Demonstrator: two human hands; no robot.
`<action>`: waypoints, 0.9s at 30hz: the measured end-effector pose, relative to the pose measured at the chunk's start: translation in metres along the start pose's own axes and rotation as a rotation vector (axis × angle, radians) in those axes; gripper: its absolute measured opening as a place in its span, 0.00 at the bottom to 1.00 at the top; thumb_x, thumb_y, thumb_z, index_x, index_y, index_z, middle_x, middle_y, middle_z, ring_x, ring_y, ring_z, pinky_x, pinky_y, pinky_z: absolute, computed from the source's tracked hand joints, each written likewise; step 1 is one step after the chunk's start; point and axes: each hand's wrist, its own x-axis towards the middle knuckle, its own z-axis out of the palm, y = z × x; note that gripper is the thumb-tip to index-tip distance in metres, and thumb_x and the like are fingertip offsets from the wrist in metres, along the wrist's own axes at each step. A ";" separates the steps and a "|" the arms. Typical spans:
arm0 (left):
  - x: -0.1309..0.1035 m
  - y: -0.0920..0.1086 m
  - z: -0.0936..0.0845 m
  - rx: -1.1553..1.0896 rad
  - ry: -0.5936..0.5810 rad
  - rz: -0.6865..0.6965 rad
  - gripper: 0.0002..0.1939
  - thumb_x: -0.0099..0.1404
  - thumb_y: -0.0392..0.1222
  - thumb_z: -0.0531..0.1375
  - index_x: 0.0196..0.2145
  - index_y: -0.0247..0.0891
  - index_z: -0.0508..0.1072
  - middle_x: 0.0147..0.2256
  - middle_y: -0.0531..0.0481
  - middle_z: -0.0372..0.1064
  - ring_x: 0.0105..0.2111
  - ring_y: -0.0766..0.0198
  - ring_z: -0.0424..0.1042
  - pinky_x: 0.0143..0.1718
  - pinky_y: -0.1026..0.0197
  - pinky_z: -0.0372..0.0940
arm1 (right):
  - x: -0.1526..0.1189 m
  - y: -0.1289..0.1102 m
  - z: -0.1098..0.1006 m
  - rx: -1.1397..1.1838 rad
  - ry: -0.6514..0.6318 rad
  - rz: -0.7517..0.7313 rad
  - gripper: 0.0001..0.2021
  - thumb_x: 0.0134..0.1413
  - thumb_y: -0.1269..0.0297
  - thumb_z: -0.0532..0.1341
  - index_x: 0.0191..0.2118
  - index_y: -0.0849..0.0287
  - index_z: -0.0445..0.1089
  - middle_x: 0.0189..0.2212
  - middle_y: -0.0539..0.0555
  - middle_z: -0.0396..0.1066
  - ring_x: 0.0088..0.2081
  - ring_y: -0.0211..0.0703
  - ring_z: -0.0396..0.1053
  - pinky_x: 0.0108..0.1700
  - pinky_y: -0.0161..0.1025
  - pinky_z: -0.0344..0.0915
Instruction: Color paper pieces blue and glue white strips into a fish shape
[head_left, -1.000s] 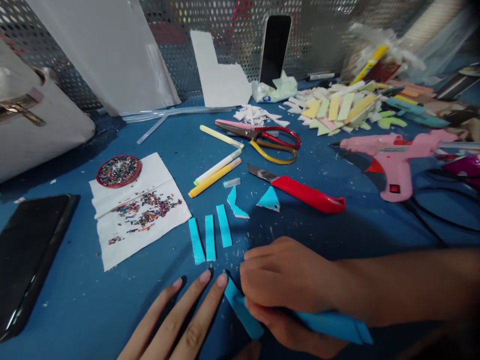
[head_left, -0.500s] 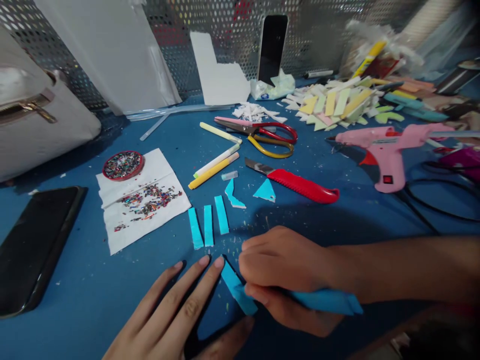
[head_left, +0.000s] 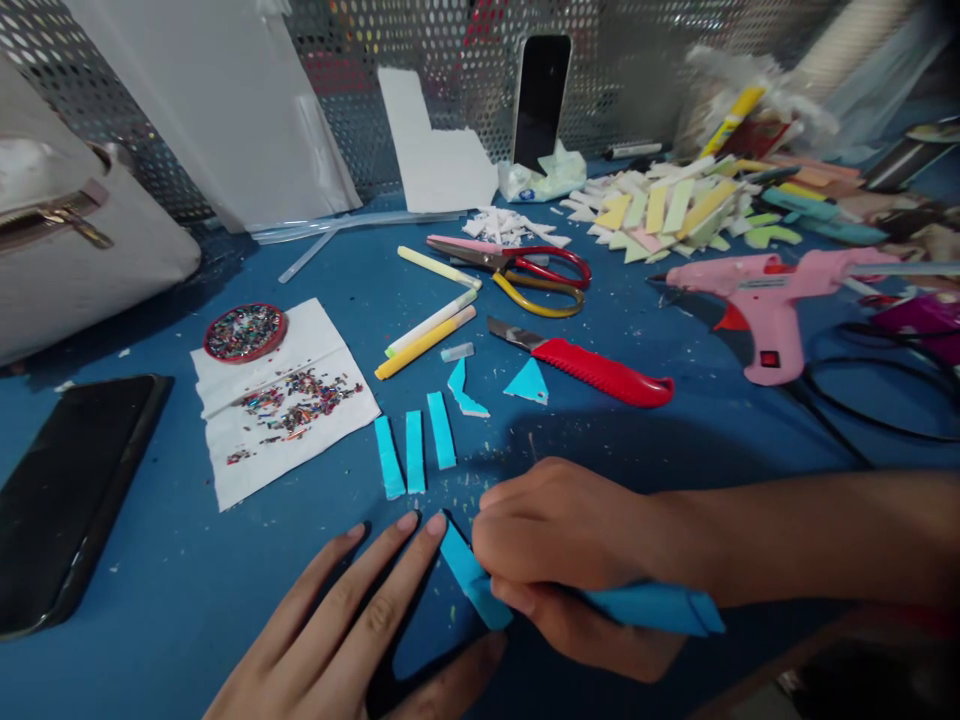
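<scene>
My left hand (head_left: pixel 337 610) lies on the table with its fingers spread. The index fingertip touches the upper end of a blue strip (head_left: pixel 454 548), and the thumb is by its lower end. Wrapped round a blue pen-like tool (head_left: pixel 649 607) is my right hand (head_left: pixel 562 545). Its blue front end meets the strip; the exact tip and the tool's kind cannot be made out. Beyond my fingers lie several more blue strips (head_left: pixel 442 430), a blue triangle (head_left: pixel 527 382) and a bent blue scrap (head_left: pixel 465 388).
A red utility knife (head_left: pixel 600 370) lies with its blade out, behind it scissors (head_left: pixel 540 275). At the right rests a pink glue gun (head_left: pixel 769 300) with its cable. White paper (head_left: pixel 247 465) with beads and a dark phone (head_left: pixel 75 500) are at the left. Foam scraps (head_left: pixel 667 205) pile up at the back.
Both hands keep almost the same place; my right hand is very slightly lower. The whole view has shifted a little. The blue strip stays under my left index finger.
</scene>
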 end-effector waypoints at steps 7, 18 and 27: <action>0.000 0.002 0.002 0.018 0.004 0.002 0.28 0.69 0.39 0.56 0.64 0.53 0.57 0.61 0.38 0.60 0.63 0.48 0.57 0.63 0.45 0.47 | 0.000 0.001 0.002 0.032 0.005 -0.005 0.10 0.54 0.74 0.52 0.30 0.55 0.47 0.24 0.46 0.64 0.25 0.35 0.59 0.28 0.34 0.55; 0.002 0.001 0.000 0.043 -0.005 0.012 0.28 0.70 0.38 0.55 0.65 0.51 0.57 0.61 0.38 0.60 0.65 0.49 0.54 0.64 0.46 0.46 | 0.000 0.000 -0.001 0.115 -0.014 0.017 0.11 0.53 0.75 0.52 0.30 0.55 0.46 0.23 0.45 0.62 0.24 0.34 0.58 0.28 0.32 0.57; 0.003 0.004 -0.001 0.022 -0.011 -0.010 0.26 0.72 0.40 0.52 0.65 0.57 0.55 0.61 0.41 0.59 0.65 0.49 0.52 0.64 0.45 0.45 | 0.004 0.000 -0.008 0.161 0.057 0.165 0.05 0.62 0.68 0.51 0.33 0.59 0.58 0.25 0.48 0.62 0.27 0.34 0.59 0.30 0.33 0.57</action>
